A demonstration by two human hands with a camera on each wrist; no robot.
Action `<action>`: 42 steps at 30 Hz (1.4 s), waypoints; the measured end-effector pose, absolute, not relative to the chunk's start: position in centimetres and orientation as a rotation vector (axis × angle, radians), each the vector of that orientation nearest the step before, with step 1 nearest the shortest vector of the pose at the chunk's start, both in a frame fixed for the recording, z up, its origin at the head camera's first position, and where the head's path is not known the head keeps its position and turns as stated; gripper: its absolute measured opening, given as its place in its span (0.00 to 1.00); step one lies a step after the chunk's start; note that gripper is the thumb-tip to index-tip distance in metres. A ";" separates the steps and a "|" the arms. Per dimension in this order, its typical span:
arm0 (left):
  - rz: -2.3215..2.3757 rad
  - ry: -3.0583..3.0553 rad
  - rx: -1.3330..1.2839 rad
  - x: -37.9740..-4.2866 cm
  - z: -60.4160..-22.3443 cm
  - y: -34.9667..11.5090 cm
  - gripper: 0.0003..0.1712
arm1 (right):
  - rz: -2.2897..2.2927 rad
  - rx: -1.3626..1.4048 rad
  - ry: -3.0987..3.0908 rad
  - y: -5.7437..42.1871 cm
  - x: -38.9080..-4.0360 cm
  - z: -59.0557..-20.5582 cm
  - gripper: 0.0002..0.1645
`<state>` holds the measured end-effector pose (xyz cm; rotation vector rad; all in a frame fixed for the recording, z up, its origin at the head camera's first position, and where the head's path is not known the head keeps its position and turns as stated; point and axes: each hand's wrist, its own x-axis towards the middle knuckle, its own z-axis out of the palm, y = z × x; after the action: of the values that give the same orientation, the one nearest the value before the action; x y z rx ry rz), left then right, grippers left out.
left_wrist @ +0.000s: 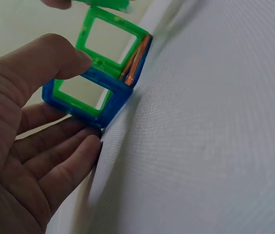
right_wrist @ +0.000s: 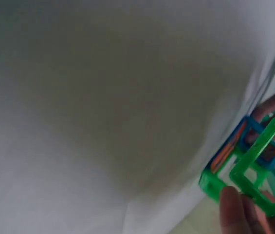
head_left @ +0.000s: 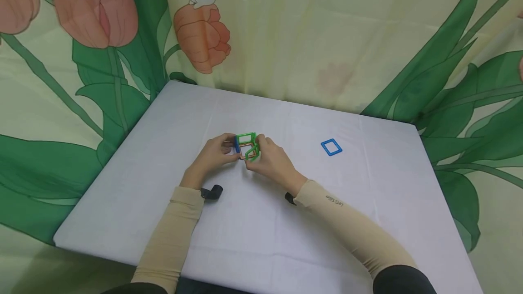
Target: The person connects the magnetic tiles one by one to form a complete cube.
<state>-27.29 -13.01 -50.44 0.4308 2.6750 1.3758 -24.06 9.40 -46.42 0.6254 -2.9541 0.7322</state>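
Both hands are at a small box-like build of square magnetic tile frames near the table's middle. My left hand (head_left: 212,154) holds its blue tile (left_wrist: 118,107), thumb on the upper edge and fingers at the far side and below. A green tile (left_wrist: 85,38) stands upright at the back. An orange tile (left_wrist: 138,59) lies low, with blue beneath it. My right hand (head_left: 274,161) pinches another green tile (right_wrist: 255,147) at its edge, tilted at the build's right side. Whether that tile's lower edge touches the build I cannot tell.
A loose blue square tile (head_left: 337,144) lies flat to the right of the hands. White cloth covers the table (head_left: 245,230). Behind it hangs a curtain (head_left: 278,35) printed with tulips and a rabbit. Dark wrist cameras (head_left: 212,192) sit under the wrists.
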 end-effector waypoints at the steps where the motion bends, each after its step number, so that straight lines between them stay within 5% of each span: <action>1: 1.375 2.676 0.432 -27.3 -50.5 -13.0 0.41 | 0.702 0.618 -2.950 9.0 -24.0 -46.6 0.37; 12: 1.368 2.673 0.410 -27.2 -50.4 -13.3 0.42 | 0.322 0.779 -2.781 7.9 -24.1 -47.1 0.26; 42: 1.307 2.719 0.416 -26.8 -50.3 -12.3 0.48 | 0.541 0.582 -2.973 8.6 -25.5 -45.3 0.21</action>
<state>-26.84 -12.31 -50.29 0.4156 2.7189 1.3071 -25.53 8.55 -45.33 0.5825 -2.9731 0.5406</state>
